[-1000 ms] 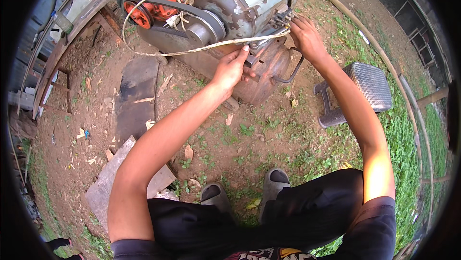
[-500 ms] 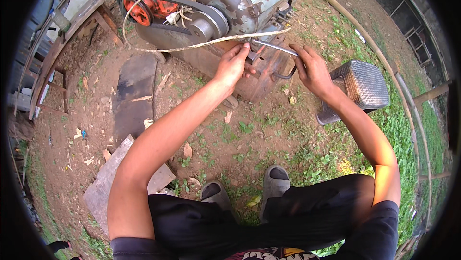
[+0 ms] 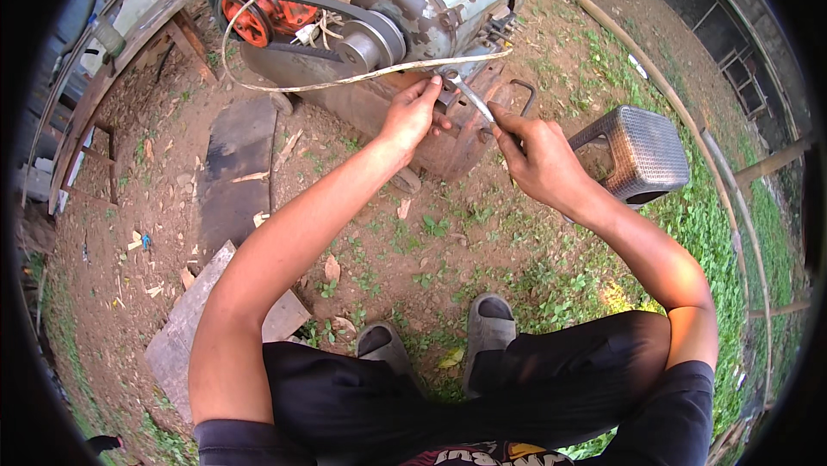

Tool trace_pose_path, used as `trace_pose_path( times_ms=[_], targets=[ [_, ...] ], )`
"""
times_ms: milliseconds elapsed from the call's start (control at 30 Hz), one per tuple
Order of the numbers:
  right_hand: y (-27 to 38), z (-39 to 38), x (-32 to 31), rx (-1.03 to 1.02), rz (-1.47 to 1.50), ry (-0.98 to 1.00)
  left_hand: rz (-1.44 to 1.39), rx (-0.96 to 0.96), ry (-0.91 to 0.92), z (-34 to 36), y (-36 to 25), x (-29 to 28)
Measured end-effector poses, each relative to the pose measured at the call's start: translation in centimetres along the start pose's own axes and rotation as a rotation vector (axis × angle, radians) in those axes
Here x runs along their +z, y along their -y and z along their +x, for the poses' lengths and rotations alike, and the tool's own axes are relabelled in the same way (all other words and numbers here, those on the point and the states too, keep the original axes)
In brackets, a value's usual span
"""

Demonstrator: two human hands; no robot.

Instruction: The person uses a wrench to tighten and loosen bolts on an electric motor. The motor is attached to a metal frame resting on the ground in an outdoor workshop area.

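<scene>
The right hand (image 3: 544, 163), back upward and forearm reaching in from the lower right, has swung nearer the body since the earlier frame, fingers closed around the handle of a slim silver metal wrench (image 3: 472, 101). The wrench now slants toward the person instead of rightward, its far end below the motor. The left hand (image 3: 409, 119) stays beside that end, thumb extended; whether it grips anything cannot be told. Beyond sits the grey-green, paint-chipped cylindrical metal motor (image 3: 435, 3).
</scene>
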State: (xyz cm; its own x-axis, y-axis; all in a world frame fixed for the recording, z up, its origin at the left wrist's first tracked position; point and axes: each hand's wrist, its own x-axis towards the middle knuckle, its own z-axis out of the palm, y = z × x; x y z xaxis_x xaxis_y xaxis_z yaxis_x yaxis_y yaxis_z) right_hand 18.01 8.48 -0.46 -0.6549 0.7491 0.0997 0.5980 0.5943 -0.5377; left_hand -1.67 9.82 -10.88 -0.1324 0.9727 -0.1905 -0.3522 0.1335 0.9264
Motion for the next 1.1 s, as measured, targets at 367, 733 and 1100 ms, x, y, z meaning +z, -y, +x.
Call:
trace_pose_path(
  times_ms=[367, 733, 1100],
  targets=[
    [-0.2, 1.0, 1.6, -0.040, 0.048, 0.013, 0.014, -0.010, -0.006, -0.1, 0.0, 0.3],
    [-0.6, 1.1, 2.3, -0.136, 0.003, 0.015, -0.062, -0.007, -0.020, 0.0, 0.0, 0.2],
    [-2.1, 1.7, -0.7, -0.112, -0.212, 0.217, -0.020, 0.023, -0.022, 0.3, -0.1, -0.1]
  ],
)
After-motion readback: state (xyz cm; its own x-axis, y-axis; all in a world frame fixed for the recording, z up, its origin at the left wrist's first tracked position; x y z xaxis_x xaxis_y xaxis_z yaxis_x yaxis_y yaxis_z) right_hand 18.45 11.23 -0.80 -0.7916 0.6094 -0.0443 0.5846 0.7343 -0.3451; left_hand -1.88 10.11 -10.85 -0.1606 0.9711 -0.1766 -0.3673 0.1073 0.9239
